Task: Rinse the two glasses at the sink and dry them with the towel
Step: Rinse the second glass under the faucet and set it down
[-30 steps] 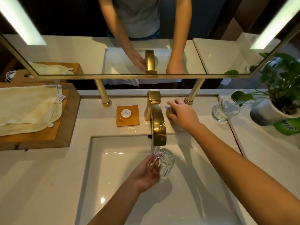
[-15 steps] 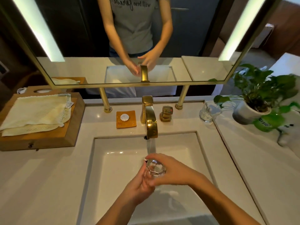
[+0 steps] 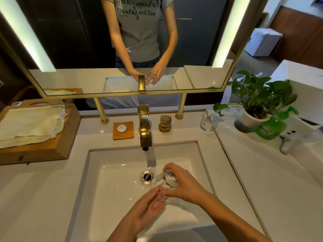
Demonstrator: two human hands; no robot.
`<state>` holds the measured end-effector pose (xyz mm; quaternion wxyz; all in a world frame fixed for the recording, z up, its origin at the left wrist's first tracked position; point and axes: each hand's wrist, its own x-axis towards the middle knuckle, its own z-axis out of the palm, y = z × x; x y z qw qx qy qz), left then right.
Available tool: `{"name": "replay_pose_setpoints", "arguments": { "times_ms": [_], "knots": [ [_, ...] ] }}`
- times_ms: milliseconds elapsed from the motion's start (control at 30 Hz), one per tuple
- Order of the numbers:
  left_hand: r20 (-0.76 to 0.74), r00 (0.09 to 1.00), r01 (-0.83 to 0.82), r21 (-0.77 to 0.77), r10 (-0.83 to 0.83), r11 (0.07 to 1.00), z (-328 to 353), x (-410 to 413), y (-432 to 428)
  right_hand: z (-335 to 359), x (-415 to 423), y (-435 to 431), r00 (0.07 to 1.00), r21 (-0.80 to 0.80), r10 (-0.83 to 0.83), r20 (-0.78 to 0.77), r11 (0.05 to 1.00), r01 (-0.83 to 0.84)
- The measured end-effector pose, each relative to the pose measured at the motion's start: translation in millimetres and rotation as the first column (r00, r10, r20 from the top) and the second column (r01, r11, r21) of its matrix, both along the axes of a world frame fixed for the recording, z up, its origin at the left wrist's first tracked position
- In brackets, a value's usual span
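A clear faceted glass [image 3: 166, 179] is held tilted over the white sink basin [image 3: 115, 180], just right of the drain [image 3: 146, 176]. My right hand [image 3: 183, 185] grips its base end from the right. My left hand [image 3: 148, 206] holds its rim end from below, fingers at the opening. Water runs from the gold faucet [image 3: 145, 130] and falls left of the glass. A second clear glass [image 3: 208, 121] stands on the counter to the right of the faucet handle [image 3: 165, 123]. A pale yellow towel [image 3: 29, 124] lies folded on a wooden box at the left.
A potted green plant [image 3: 258, 109] stands at the right beside the second glass. A small wooden coaster with a white disc [image 3: 123, 130] sits left of the faucet. A mirror on gold posts [image 3: 103, 110] rises behind the counter. A white device [image 3: 290, 137] lies at far right.
My right hand left the faucet handle and came down onto the glass. Both hands with the glass moved lower and right of the water stream, uncovering the drain.
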<state>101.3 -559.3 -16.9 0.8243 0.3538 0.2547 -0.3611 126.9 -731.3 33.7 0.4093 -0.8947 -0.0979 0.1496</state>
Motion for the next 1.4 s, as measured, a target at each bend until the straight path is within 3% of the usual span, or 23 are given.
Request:
{"name": "replay_pose_setpoints", "arguments": {
  "times_ms": [100,167,267,333,400,500,600,733,867,1033,1200,1400],
  "knots": [
    [0.264,0.950,0.075,0.326,-0.167,0.943,18.6,18.3,-11.2,-10.3,2.5,-15.4,0.990,0.103,-0.122,-0.072,0.986,0.129],
    [0.392,0.846,0.093,0.558,-0.361,0.825,33.4,33.4,-21.1,-15.8,7.4,-26.7,0.981,0.148,-0.169,-0.098,0.972,0.182],
    [0.473,0.656,0.005,0.776,-0.588,0.630,45.6,56.2,-46.3,-17.4,20.5,-41.9,0.976,0.192,-0.191,-0.108,0.959,0.209],
    [0.425,0.511,-0.137,0.898,-0.747,0.418,52.7,72.6,-68.0,-17.4,34.2,-52.2,0.962,0.266,-0.240,-0.129,0.927,0.266],
    [0.338,0.385,-0.299,0.926,-0.859,0.231,64.2,92.3,-89.3,-19.7,52.7,-63.0,0.942,0.339,-0.302,-0.150,0.879,0.336],
    [0.157,0.210,-0.428,0.902,-0.965,0.054,77.6,127.1,-119.0,-21.7,84.3,-76.8,0.901,0.337,-0.416,-0.121,0.837,0.432],
    [-0.083,0.157,-0.425,0.894,-0.984,-0.143,81.8,157.5,-140.5,-28.2,112.0,-85.4,0.855,0.351,-0.502,-0.130,0.784,0.513],
    [-0.274,0.126,-0.417,0.857,-0.953,-0.302,79.0,185.2,-161.0,-37.5,135.4,-89.4,0.812,0.373,-0.563,-0.156,0.727,0.576],
    [-0.289,0.122,-0.398,0.862,-0.950,-0.313,70.2,204.9,-172.2,-44.1,151.5,-92.1,0.754,0.529,-0.591,-0.288,0.558,0.639],
    [-0.203,0.126,-0.449,0.861,-0.971,-0.239,58.4,224.0,-173.4,-52.0,172.8,-95.0,0.707,0.588,-0.643,-0.293,0.462,0.664],
    [-0.097,0.126,-0.517,0.843,-0.987,-0.149,42.8,235.0,-173.0,-57.7,183.5,-98.3,0.699,0.519,-0.665,-0.265,0.512,0.684],
    [-0.029,0.113,-0.552,0.829,-0.993,-0.087,36.0,232.8,-171.5,-64.1,181.8,-101.2,0.733,0.362,-0.667,-0.134,0.655,0.663]
  ]
}}
